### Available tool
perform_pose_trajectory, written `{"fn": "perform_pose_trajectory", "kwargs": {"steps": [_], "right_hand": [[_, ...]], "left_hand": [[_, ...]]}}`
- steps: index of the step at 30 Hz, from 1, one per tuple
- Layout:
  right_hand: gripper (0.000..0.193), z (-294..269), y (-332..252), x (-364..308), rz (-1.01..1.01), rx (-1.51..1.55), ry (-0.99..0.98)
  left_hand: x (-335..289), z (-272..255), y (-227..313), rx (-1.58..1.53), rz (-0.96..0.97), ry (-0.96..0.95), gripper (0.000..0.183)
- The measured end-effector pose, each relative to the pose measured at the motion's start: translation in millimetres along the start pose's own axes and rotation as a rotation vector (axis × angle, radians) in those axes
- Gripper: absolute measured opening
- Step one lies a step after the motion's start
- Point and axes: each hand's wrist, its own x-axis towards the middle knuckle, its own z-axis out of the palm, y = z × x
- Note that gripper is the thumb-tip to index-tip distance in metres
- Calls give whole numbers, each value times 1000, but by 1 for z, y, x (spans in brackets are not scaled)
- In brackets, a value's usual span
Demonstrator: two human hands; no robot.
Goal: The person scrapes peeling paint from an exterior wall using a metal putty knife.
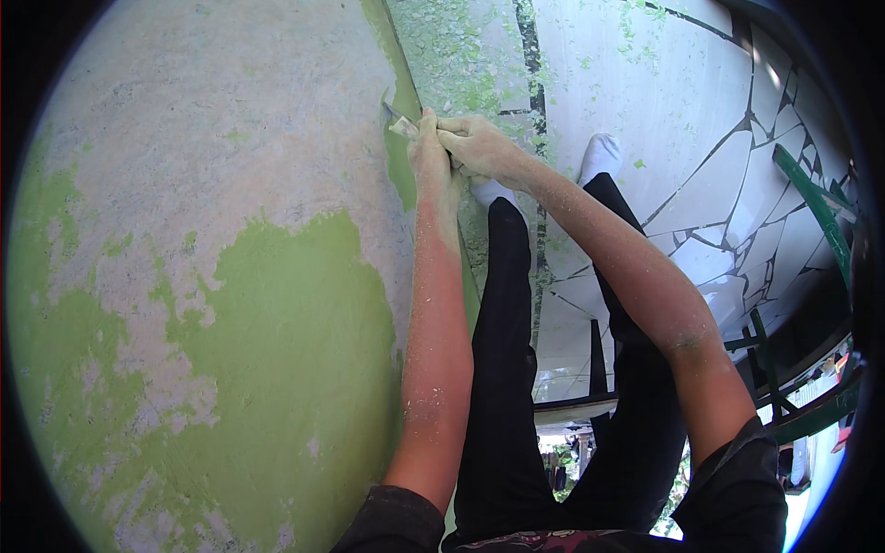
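Dark-jointed white floor [687, 101], green frame [813, 200] at right

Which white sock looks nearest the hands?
The left foot's sock, just below the right hand in the picture; the right foot's sock shows farther right, well apart from it.

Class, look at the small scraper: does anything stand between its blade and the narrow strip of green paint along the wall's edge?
Nothing visible does. The left hand holds the scraper with its blade end at the green strip; the right hand is off to the right, not between them.
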Motion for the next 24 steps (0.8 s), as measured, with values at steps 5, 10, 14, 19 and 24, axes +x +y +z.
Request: {"fn": "perform_pose_trajectory", "kwargs": {"steps": [5,10,14,19,24], "right_hand": [[33,14,-8,-39,-30,-48,-7],[33,5,-4,-5,-53,-42,9],[33,10,-14,-38,85,6,-48],[32,5,-8,-3,-59,-29,-23],[33,9,-15,-42,119,13,-63]], "left_hand": [[-38,-4,2,-23,50,51,25],[12,-6,4,-50,0,-112,23],[-25,-12,-1,-45,41,-23,22],[16,-9,8,-45,37,-123,17],[-32,-12,-3,-53,36,-2,19]]}}
